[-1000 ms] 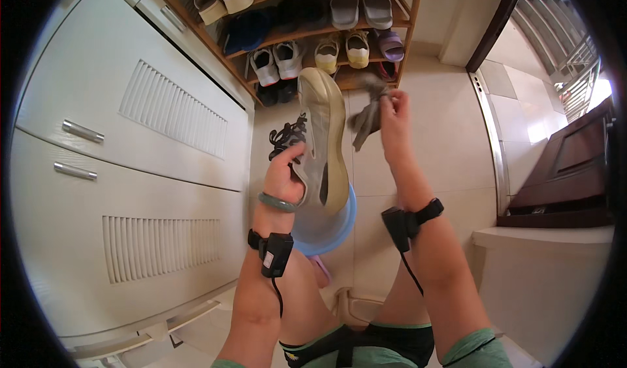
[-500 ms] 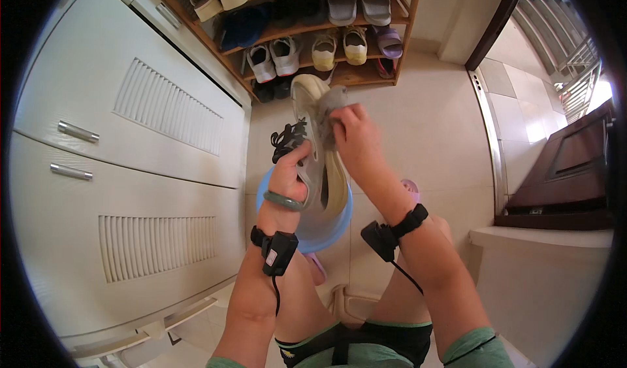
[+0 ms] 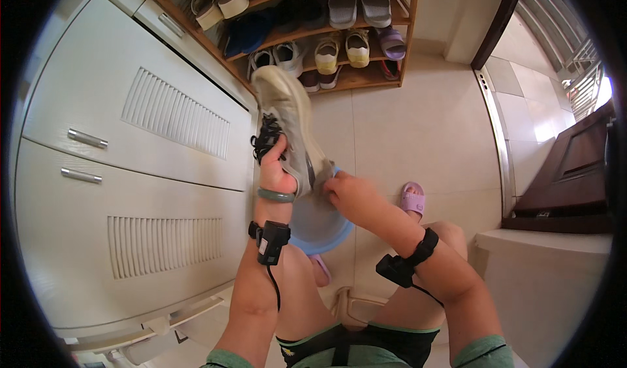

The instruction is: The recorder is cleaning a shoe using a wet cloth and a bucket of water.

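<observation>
A grey sneaker (image 3: pixel 302 119) with black laces and a cream sole is held up in front of me, toe pointing away and sole turned to the right. My left hand (image 3: pixel 277 167) is closed round its lace side, the thumb by the laces. At the heel end, my right hand (image 3: pixel 353 195) pinches a grey cloth (image 3: pixel 320 195) against the shoe; the cloth is blurred and partly hidden. Below both hands stands a light blue basin (image 3: pixel 326 237), partly covered by the shoe and my arms. What the basin holds is unclear.
A wooden rack (image 3: pixel 366 75) with several pairs of shoes and slippers stands ahead. White louvred cabinets (image 3: pixel 176 172) line the left side. To the right are a doorway sill (image 3: pixel 494 126) and a dark brown door (image 3: pixel 568 172). Pink slippers (image 3: pixel 413 199) are on my feet.
My right hand has drawn the cloth from the sole's toe half down to the heel. The sneaker has shifted left and tilted, its toe leaning left.
</observation>
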Action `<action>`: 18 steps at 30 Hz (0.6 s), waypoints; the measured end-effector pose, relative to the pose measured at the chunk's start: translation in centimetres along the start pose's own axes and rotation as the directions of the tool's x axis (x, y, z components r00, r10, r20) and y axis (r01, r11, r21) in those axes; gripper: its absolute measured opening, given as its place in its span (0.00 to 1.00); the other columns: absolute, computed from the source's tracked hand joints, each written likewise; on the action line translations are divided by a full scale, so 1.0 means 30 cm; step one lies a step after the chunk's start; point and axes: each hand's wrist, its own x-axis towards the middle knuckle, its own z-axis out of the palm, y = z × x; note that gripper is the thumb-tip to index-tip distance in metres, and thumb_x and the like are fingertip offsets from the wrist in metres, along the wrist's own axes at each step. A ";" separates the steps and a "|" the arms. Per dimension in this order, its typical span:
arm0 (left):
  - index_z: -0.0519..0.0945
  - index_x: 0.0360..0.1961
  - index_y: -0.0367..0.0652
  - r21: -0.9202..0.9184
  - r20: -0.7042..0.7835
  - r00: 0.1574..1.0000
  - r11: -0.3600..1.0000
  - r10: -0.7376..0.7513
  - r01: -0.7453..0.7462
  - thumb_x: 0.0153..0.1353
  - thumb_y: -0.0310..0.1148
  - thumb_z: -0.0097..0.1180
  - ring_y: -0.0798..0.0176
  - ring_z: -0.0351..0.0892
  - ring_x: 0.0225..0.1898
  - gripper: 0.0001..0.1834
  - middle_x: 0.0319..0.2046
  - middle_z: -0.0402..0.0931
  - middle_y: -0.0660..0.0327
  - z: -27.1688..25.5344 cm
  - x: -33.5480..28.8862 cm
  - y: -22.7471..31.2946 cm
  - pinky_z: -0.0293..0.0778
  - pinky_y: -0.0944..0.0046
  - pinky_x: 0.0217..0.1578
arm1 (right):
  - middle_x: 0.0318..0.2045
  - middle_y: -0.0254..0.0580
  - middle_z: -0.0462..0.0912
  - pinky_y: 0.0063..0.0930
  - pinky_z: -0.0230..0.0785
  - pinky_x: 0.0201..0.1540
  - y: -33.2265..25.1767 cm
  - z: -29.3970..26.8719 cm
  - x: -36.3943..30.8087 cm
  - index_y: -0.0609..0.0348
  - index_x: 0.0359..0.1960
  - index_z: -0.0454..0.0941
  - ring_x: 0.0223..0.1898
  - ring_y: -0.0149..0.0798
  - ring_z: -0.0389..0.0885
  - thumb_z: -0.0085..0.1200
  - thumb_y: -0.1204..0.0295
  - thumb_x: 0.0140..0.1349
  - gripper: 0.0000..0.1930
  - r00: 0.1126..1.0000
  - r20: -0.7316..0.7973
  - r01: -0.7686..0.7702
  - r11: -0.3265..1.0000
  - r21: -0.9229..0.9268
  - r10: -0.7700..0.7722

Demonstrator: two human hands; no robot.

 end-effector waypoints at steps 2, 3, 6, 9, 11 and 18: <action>0.74 0.48 0.39 -0.042 0.005 1.000 0.999 -0.021 0.021 0.61 0.28 0.51 0.57 0.73 0.48 0.14 0.47 0.74 0.59 0.012 0.002 0.017 0.68 0.56 0.52 | 0.34 0.47 0.76 0.40 0.70 0.39 0.045 0.038 -0.010 0.54 0.34 0.77 0.34 0.53 0.76 0.49 0.70 0.55 0.07 0.998 0.068 -0.007 1.000 -0.028 0.008; 0.73 0.49 0.39 -0.089 0.007 0.999 0.995 -0.038 0.038 0.61 0.29 0.50 0.56 0.72 0.49 0.14 0.48 0.74 0.59 0.013 0.006 0.023 0.68 0.56 0.53 | 0.35 0.46 0.76 0.39 0.70 0.39 0.069 0.049 -0.016 0.54 0.34 0.77 0.35 0.52 0.76 0.49 0.70 0.55 0.08 0.990 0.141 -0.008 0.998 -0.057 0.016; 0.72 0.50 0.39 -0.125 0.012 1.000 0.992 0.007 -0.005 0.62 0.31 0.49 0.56 0.71 0.50 0.15 0.49 0.73 0.58 0.004 0.018 0.056 0.66 0.54 0.54 | 0.35 0.46 0.76 0.35 0.70 0.40 0.089 -0.020 0.007 0.56 0.37 0.77 0.36 0.48 0.77 0.50 0.72 0.55 0.09 0.997 0.078 -0.014 1.000 0.015 0.013; 0.71 0.51 0.39 -0.140 0.025 0.999 0.990 0.022 -0.018 0.62 0.31 0.49 0.55 0.71 0.50 0.16 0.50 0.72 0.57 0.035 0.004 0.036 0.66 0.53 0.54 | 0.36 0.50 0.75 0.37 0.69 0.42 0.100 -0.174 -0.001 0.58 0.37 0.76 0.40 0.51 0.75 0.50 0.73 0.54 0.09 0.990 -0.110 -0.049 0.948 0.316 0.088; 0.71 0.51 0.39 -0.038 0.005 0.998 0.997 0.060 -0.060 0.62 0.31 0.49 0.54 0.71 0.51 0.17 0.50 0.72 0.56 0.044 -0.003 0.039 0.65 0.52 0.55 | 0.36 0.50 0.75 0.36 0.68 0.42 0.060 -0.194 0.011 0.59 0.39 0.76 0.40 0.51 0.74 0.51 0.74 0.54 0.10 0.965 -0.220 -0.041 0.909 0.415 0.144; 0.73 0.48 0.38 -0.035 0.164 0.971 0.982 -0.175 0.183 0.63 0.36 0.49 0.54 0.73 0.48 0.16 0.46 0.75 0.55 0.050 -0.031 -0.028 0.67 0.55 0.53 | 0.40 0.52 0.73 0.36 0.68 0.42 -0.032 -0.101 0.132 0.61 0.43 0.73 0.41 0.54 0.73 0.51 0.77 0.54 0.13 0.880 -0.474 0.203 0.906 0.373 -0.002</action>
